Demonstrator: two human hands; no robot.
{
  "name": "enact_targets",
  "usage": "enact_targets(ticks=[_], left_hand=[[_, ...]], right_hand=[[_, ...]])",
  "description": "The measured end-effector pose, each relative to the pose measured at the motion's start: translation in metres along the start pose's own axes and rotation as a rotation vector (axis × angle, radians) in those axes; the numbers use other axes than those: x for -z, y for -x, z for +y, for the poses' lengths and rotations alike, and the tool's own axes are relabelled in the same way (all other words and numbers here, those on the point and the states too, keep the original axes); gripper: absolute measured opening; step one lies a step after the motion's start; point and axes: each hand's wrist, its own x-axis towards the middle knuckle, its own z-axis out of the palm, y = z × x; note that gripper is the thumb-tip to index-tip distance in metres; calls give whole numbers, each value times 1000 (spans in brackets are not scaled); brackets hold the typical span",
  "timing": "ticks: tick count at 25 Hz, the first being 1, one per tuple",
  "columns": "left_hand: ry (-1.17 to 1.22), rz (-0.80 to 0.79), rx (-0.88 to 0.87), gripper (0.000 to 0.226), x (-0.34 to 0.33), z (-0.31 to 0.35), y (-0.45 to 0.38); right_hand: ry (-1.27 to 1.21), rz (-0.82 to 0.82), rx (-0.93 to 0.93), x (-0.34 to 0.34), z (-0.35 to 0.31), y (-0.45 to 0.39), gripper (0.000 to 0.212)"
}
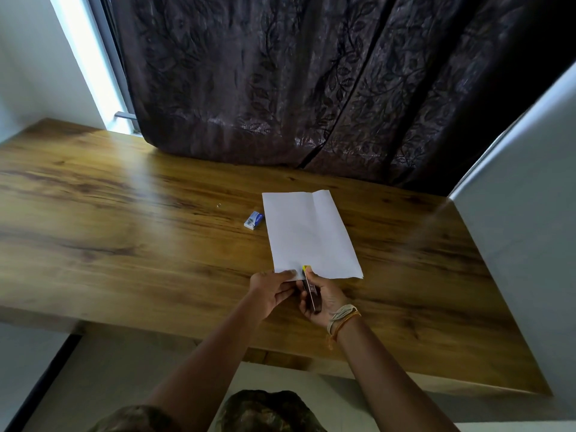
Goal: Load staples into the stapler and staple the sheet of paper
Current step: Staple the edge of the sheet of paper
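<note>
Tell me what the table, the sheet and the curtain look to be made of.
Table: wood or wood-look laminate, grain and knots, slight sheen from window glare. Sheet: thin white matte paper with a fold crease. Curtain: dark brown woven fabric, leaf pattern, hanging in folds.

Both forearms are bare; the right wrist wears bundled cream and orange thread bands [343, 318]; the clothing [265, 411] is dark and mottled.

Wooden bench [124, 232], brown grain, glossy sheen across its left half. Dark brown curtain [296, 82] with leaf pattern hangs behind the far edge, hem touching the bench top. Bright window strip [90, 60] at the far left corner, daylight coming in. White wall [28, 57] left of it. Pale panel [526, 219] along the right edge. Light floor [118, 369] below the near edge.
</note>
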Motion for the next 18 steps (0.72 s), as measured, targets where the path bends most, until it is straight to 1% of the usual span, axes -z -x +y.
enact_targets(ticks=[3, 7, 12, 16, 18], left_hand=[[6, 16, -2, 31, 0, 0, -2], [17, 37, 6, 33, 1, 1, -3], [9, 60, -1, 42, 2, -1, -6], [-9, 28, -17, 48, 3, -1, -3], [-25, -1, -23, 48, 5, -3, -2]], right_hand=[[-11, -73, -26, 5, -3, 2, 32], [-32, -41, -24, 12, -7, 6, 36], [51, -53, -9, 15, -5, 9, 41], [102, -104, -5, 10, -2, 10, 34], [141, -116, -16, 6, 0, 10, 36]])
